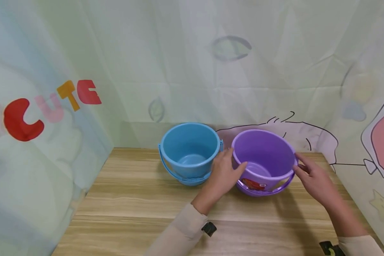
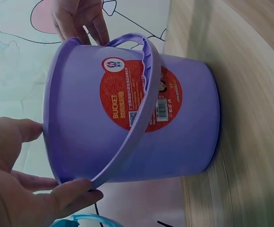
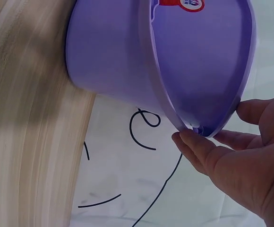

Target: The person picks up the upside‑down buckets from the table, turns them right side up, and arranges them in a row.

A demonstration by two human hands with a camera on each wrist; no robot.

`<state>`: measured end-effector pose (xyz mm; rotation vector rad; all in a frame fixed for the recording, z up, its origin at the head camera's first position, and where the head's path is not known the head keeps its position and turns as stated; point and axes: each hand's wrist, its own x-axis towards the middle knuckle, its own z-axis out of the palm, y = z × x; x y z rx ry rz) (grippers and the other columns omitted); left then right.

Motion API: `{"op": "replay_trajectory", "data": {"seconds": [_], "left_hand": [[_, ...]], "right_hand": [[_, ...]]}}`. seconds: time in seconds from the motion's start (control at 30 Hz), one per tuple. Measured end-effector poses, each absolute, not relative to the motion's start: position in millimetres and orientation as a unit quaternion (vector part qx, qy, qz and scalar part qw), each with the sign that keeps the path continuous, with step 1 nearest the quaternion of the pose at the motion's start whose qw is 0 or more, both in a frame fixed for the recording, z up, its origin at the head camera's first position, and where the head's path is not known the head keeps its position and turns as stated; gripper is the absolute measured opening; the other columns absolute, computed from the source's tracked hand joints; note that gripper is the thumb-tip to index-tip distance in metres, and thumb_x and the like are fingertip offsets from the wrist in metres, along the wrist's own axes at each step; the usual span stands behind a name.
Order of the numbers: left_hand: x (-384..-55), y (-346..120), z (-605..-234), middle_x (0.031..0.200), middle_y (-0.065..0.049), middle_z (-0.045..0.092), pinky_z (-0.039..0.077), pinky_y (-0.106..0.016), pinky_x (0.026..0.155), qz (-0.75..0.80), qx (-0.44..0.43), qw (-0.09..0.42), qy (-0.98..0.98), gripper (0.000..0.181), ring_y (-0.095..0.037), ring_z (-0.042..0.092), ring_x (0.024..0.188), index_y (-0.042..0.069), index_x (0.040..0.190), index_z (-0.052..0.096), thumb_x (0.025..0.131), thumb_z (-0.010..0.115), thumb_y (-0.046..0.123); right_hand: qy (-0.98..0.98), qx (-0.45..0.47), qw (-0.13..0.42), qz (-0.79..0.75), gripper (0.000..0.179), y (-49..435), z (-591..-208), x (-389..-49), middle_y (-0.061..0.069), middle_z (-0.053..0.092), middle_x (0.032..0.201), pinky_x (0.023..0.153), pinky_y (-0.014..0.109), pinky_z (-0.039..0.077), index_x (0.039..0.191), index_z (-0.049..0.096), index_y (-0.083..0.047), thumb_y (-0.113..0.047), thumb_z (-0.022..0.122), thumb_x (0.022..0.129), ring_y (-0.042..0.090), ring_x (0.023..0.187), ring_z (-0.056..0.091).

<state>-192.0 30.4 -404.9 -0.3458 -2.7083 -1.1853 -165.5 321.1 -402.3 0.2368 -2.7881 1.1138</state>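
Observation:
A purple bucket [image 1: 268,149] stands upright on the right part of the wooden table. My left hand [image 1: 224,169] grips it at the left side of the rim, thumb against the rim's edge and fingers by the handle joint. On the opposite side my right hand [image 1: 315,179] holds the rim, with fingertips around the other handle joint. In the left wrist view the purple handle [image 2: 139,124] hangs across a round red label [image 2: 115,99]. To the left of my left hand is a light blue bucket [image 1: 188,142], its handle lowered to the front.
The wooden table [image 1: 140,213] reaches back to a pale printed curtain [image 1: 185,64]. The curtain also runs along the left and right sides, with the letters "CUTE" [image 1: 24,121] on the left. Both buckets stand near the table's back edge.

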Motion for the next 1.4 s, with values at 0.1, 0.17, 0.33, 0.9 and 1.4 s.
{"op": "replay_trajectory", "data": {"seconds": [0.1,0.17,0.33,0.9,1.4], "left_hand": [[-192.6,32.3,-403.5,0.157,-0.021,0.047,0.041,-0.055,0.117,-0.399,-0.101,0.063,-0.909,0.075,-0.043,0.044,0.144,0.004,0.155,0.045,0.096,0.070,0.043],[-193.4,33.4,-403.0,0.160,-0.021,0.042,0.038,-0.058,0.118,-0.404,-0.093,0.054,-0.909,0.076,-0.045,0.040,0.146,0.006,0.157,0.041,0.097,0.069,0.043],[-197.8,35.2,-403.7,0.163,-0.021,0.038,0.034,-0.058,0.121,-0.411,-0.084,0.052,-0.906,0.075,-0.045,0.037,0.149,0.005,0.159,0.039,0.099,0.067,0.041],[-213.6,40.0,-403.2,0.163,-0.024,0.035,0.029,-0.053,0.125,-0.392,-0.085,0.057,-0.914,0.072,-0.036,0.031,0.154,0.001,0.158,0.037,0.102,0.062,0.040],[-218.1,45.3,-401.5,0.164,-0.027,0.032,0.031,-0.045,0.124,-0.394,-0.086,0.058,-0.913,0.071,-0.037,0.030,0.154,-0.003,0.158,0.035,0.104,0.061,0.036]], "right_hand": [[-0.926,0.073,0.065,0.365,0.059,319.0,-402.6,-167.3,0.034,0.041,0.155,0.093,0.054,0.055,0.158,0.036,0.001,-0.026,0.053,0.109,0.055,0.129,0.054],[-0.926,0.071,0.066,0.364,0.058,317.4,-403.2,-169.1,0.035,0.040,0.155,0.093,0.057,0.054,0.157,0.036,0.002,-0.026,0.052,0.109,0.056,0.128,0.054],[-0.925,0.068,0.070,0.368,0.058,313.4,-404.6,-173.1,0.037,0.039,0.155,0.093,0.061,0.053,0.156,0.036,0.005,-0.024,0.053,0.109,0.057,0.127,0.054],[-0.928,0.051,0.068,0.363,0.059,309.3,-401.9,-184.9,0.039,0.038,0.153,0.093,0.065,0.053,0.157,0.036,0.004,-0.027,0.052,0.109,0.058,0.126,0.054],[-0.933,0.050,0.078,0.348,0.058,309.9,-400.9,-189.6,0.042,0.042,0.148,0.090,0.066,0.055,0.155,0.037,0.007,-0.026,0.051,0.109,0.058,0.122,0.057]]}}
